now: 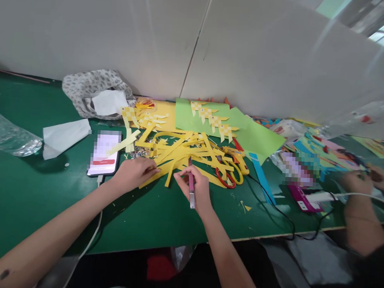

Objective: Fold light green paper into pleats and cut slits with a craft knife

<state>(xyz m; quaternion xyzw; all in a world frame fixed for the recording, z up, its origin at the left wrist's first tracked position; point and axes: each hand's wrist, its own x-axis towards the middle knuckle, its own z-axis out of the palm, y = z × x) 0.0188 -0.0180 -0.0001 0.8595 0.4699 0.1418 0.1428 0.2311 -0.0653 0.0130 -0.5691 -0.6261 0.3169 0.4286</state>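
Note:
My left hand (133,172) lies curled on the green table (33,196) with its fingertips pinching the end of a yellow paper strip from the heap of yellow strips (182,154). My right hand (198,187) is closed around a pink-handled craft knife (191,187), its tip pointing up into the strips. Several woven yellow paper fish (212,115) lie on a green paper sheet (243,129) behind the heap.
A phone (104,153) with a white cable lies left of my left hand. Scissors with red and yellow handles (232,173) rest right of the strips. A crumpled plastic bottle (10,138), tissues and a patterned bag (92,91) sit at left. Another person's hands (368,179) work at right among colored papers.

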